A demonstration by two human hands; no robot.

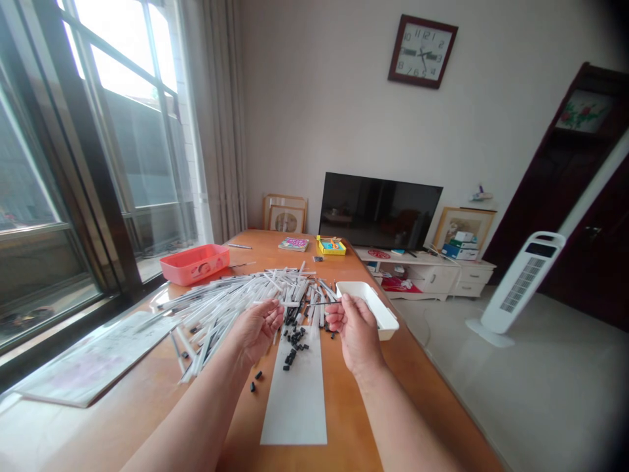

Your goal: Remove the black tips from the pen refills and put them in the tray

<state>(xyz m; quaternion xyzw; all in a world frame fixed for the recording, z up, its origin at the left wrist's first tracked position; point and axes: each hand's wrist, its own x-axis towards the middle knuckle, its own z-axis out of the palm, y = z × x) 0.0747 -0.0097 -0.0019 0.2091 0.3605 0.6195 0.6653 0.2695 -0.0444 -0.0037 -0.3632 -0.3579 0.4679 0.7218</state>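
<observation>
Pinching pen tube [291, 303], left hand [258, 328] palm-up

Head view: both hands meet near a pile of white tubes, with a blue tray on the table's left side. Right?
No. The head view shows that tray is pink, not blue; left hand and right hand do meet near the white tubes.

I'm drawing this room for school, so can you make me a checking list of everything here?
Surface: orange-brown wooden table, long white paper strip on it.
Job's things: heap of white plastic pen tubes; small black plastic caps on the strip.
Clutter: pink plastic tray, white plastic tray, yellow box.
Grips: left hand pinches one white tube; right hand pinches a thin dark rod.
Cables: nothing seen.
Surroundings: large window, black television, square wall clock, white tower fan.
</observation>
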